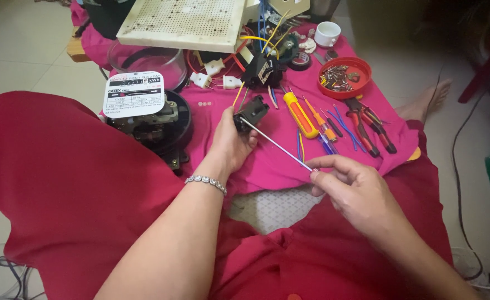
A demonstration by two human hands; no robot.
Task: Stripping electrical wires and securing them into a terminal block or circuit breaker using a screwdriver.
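My left hand (231, 143) grips a small black electrical part (251, 111) with a yellow wire sticking up from it, above a pink cloth (267, 161). My right hand (350, 186) pinches the near end of a long thin metal screwdriver shaft (275, 144) whose tip rests against that black part. A bracelet circles my left wrist. My lap is covered in red fabric.
On the cloth lie a yellow-handled screwdriver (300, 114), red-handled pliers (370, 125), a red dish of screws (344, 76), a white cup (327, 33), white plugs (223, 82) and an opened electricity meter (148, 114). A perforated white board (184, 22) sits behind. A bare foot (428, 100) rests at right.
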